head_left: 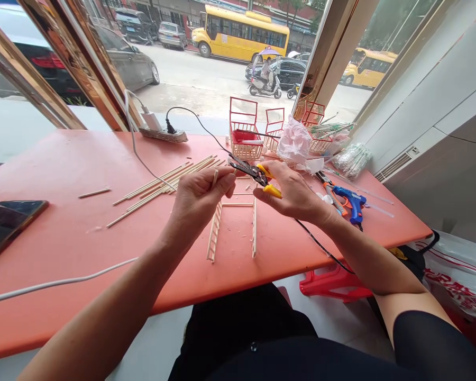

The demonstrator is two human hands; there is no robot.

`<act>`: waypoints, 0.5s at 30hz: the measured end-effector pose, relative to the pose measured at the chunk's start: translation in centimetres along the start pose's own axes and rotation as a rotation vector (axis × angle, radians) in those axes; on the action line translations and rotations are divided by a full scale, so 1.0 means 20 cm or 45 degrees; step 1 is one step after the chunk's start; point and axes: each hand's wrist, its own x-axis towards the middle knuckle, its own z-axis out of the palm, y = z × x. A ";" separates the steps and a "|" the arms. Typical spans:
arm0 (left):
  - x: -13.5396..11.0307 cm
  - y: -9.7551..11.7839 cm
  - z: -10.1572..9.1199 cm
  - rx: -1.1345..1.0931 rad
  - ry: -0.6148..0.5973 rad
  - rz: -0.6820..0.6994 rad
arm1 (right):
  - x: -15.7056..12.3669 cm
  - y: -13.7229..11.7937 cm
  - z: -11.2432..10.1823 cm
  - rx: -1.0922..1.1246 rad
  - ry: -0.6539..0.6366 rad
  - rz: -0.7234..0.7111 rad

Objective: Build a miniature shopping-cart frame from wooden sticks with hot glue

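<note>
Pinched between the fingers of my left hand [204,193] is a thin wooden stick [215,176], mostly hidden by the fingers. My right hand [291,190] grips yellow-handled pliers [272,189], whose dark jaws [241,166] reach to my left fingertips. Whether the jaws touch the stick, I cannot make out. Below both hands a small frame of glued sticks [238,205] lies on the table, with a ladder-like side [214,233] at the left and another side [254,227] at the right.
Long wooden sticks [158,190] lie left of my hands on the pink table [63,222]. A phone [11,222] rests at the left edge. Basket-like stick models [246,137], a pink plastic bag [295,140], a power strip [164,134] and a blue glue gun [351,202] stand around; cords cross the table.
</note>
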 end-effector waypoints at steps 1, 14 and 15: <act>0.00 0.00 0.00 -0.001 -0.004 0.005 | 0.00 0.01 0.00 -0.024 0.014 -0.008; -0.01 0.04 0.01 0.236 -0.008 0.105 | -0.04 0.03 0.01 -0.172 0.084 -0.055; -0.01 0.04 0.01 0.257 -0.009 0.119 | -0.04 0.03 0.01 -0.174 0.085 -0.052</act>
